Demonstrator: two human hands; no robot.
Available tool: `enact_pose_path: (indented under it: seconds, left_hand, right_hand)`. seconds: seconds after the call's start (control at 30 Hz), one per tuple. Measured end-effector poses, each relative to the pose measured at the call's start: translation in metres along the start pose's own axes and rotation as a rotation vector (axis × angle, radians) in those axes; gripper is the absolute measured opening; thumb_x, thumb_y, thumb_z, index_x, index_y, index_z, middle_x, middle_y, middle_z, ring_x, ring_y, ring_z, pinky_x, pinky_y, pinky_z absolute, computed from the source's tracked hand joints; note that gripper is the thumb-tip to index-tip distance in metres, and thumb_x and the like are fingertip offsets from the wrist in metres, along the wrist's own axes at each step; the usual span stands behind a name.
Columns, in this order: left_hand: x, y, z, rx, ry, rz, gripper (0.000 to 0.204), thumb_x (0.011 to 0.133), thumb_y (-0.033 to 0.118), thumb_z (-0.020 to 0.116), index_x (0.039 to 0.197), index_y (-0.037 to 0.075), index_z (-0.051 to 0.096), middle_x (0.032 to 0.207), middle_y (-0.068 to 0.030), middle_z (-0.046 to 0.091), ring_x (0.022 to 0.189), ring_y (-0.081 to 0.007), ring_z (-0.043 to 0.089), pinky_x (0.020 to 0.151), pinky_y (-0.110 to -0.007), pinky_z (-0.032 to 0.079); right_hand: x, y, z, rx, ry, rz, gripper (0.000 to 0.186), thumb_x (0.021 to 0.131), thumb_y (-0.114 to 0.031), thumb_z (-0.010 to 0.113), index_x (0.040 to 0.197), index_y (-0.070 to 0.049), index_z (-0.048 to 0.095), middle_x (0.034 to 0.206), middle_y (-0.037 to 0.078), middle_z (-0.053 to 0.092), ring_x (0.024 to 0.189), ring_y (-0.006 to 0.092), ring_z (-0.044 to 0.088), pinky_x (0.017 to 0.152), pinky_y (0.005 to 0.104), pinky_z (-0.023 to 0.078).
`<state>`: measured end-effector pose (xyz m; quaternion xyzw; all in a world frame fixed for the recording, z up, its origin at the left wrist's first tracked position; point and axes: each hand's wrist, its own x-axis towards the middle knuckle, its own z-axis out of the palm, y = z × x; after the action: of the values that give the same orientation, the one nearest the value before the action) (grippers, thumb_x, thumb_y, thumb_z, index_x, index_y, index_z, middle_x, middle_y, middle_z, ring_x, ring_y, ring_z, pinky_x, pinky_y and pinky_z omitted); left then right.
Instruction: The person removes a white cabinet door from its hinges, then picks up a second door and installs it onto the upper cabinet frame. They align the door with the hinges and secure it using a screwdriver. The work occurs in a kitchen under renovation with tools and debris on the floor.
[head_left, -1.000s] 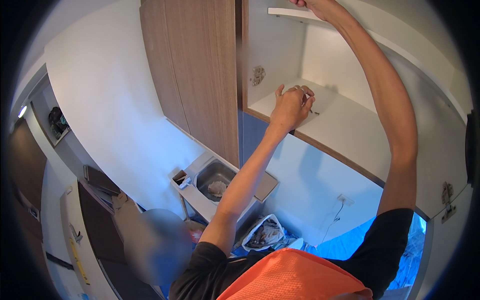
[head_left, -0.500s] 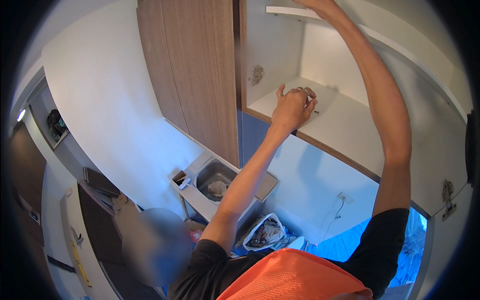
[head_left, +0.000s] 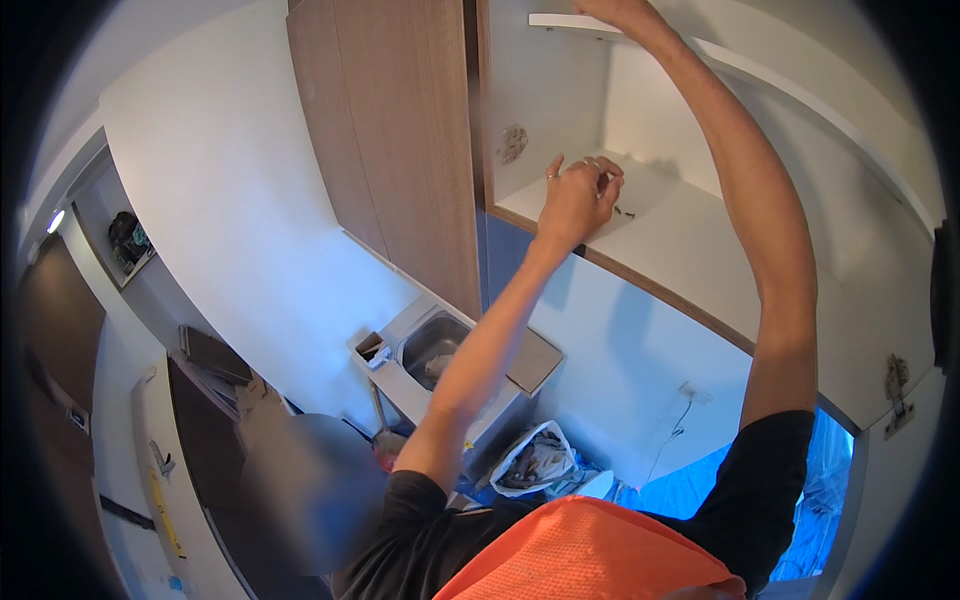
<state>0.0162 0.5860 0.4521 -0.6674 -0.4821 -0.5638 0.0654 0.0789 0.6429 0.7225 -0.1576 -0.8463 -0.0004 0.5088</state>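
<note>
My left hand [head_left: 580,200] is over the front of an open white cabinet's floor [head_left: 690,225]. Its thumb and forefinger are pinched together and the little finger sticks out; whatever they hold is too small or hidden to make out. Small dark bits [head_left: 625,212], perhaps screws, lie on the cabinet floor beside that hand. Raised high, my right hand [head_left: 615,12] is at the front edge of a white shelf board [head_left: 800,95] inside the cabinet. The picture's top edge cuts off part of this hand, which appears to grip the board.
A hinge [head_left: 897,385] sits on the cabinet's right side; wood-faced doors [head_left: 400,130] stand left. Below are a steel sink [head_left: 430,345], a white bag of scraps [head_left: 540,460], a wall socket with a loose wire [head_left: 692,392] and blue sheeting [head_left: 685,485]. A blurred round shape [head_left: 320,490] is at lower left.
My left hand has shifted slightly up and left, and its thumb and forefinger have drawn closer together. The small dark bits show more plainly. My right hand stays at the shelf board.
</note>
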Motion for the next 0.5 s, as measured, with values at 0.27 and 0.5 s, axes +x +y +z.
enact_pose_path:
  seconds: [0.27,0.5]
  left_hand:
    - [0.173,0.019,-0.170,0.881,0.461,0.395,0.018,0.084,0.015,0.073,0.100,0.010,0.071,0.106,-0.0111,0.070,0.101,-0.0344,0.065,0.086,-0.046,0.050]
    - [0.232,0.043,-0.210,0.819,0.526,0.660,0.019,0.078,0.021,0.082,0.095,0.013,0.080,0.130,-0.0136,0.061,0.123,-0.0393,0.049,0.102,-0.053,0.043]
  right_hand:
    - [0.017,0.009,0.004,-0.241,-0.033,0.067,0.063,0.103,-0.041,0.052,0.130,0.016,0.049,0.126,0.040,0.060,0.121,0.0489,0.061,0.101,0.0501,0.049]
    - [-0.012,0.002,-0.003,-0.234,0.052,-0.259,0.027,0.096,-0.018,0.061,0.114,0.001,0.055,0.112,0.028,0.065,0.107,0.0465,0.063,0.092,0.0511,0.049]
